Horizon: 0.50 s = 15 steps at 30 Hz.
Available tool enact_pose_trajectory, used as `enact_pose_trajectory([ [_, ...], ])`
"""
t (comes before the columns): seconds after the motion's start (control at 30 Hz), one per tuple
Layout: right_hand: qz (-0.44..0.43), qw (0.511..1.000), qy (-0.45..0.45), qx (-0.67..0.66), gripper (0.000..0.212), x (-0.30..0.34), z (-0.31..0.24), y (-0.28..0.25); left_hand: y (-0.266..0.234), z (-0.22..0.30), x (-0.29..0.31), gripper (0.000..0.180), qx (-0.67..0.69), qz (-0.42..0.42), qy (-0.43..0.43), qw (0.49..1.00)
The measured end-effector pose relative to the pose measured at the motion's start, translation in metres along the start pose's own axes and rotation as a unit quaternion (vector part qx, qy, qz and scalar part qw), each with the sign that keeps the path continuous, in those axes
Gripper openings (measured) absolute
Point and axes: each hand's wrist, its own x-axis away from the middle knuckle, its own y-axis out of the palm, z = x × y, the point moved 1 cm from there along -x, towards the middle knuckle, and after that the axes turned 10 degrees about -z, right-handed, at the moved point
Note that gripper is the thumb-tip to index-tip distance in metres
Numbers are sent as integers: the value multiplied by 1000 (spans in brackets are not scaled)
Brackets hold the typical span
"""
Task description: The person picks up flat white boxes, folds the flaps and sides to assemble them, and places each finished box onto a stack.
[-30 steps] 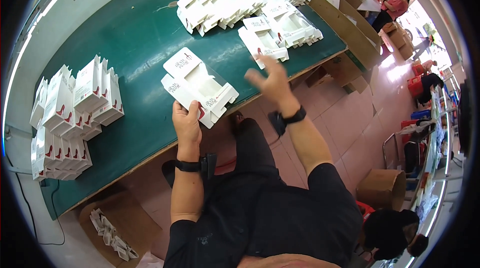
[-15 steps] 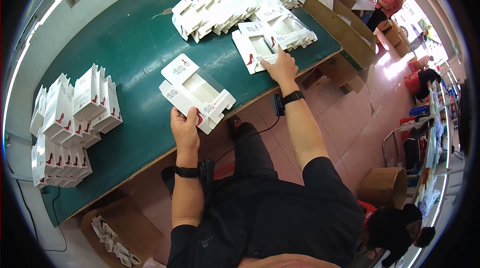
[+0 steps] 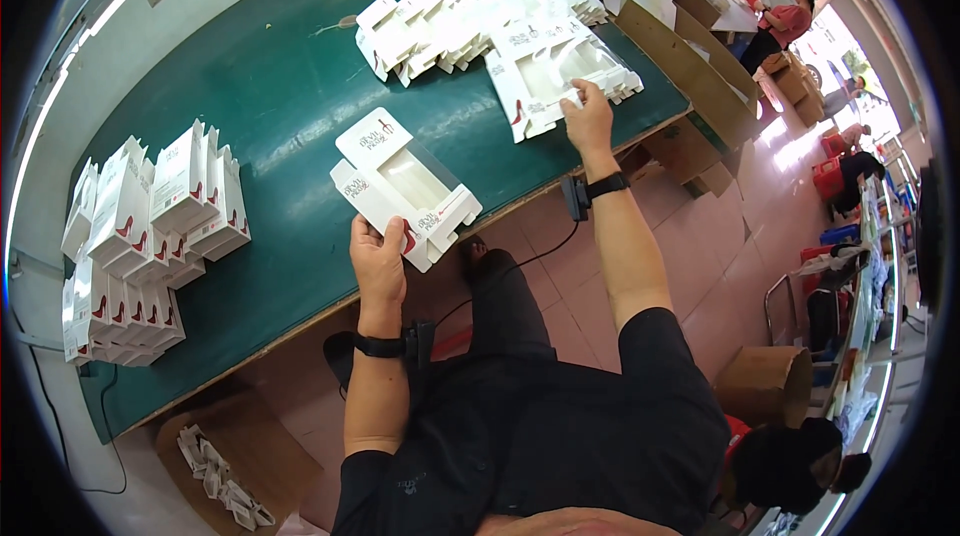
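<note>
My left hand grips the lower left corner of a flat white carton with a clear window and a red shoe print, its thumb on top. The carton is tilted over the table's front edge. My right hand is at the near edge of a pile of similar cartons, thumb and fingers apart and slightly curled, nothing visible between them. Its fingertips are against or just above the nearest carton; I cannot tell which. Behind lies a longer overlapping row of white cartons.
The green table has stacks of made-up white boxes at its left end. An open brown cardboard box stands past the right end. Below left, another cardboard box holds white pieces. A person stands far right.
My right hand has moved slightly right and up from a carton it was touching, which now sits closer against the pile. The left hand still holds its carton; the view has shifted a little.
</note>
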Motion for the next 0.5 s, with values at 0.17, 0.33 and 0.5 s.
enact_pose_trajectory([
  [0.17,41,995,6,94,43,-35,31,-11,3,-2,-1,35,9,-5,0,1000],
  [0.33,41,985,52,161,39,-37,25,-2,1,-2,-2,34,9,-5,-2,1000],
  [0.5,145,967,-41,205,35,-27,22,-6,0,-4,-3,35,14,-12,-11,1000],
])
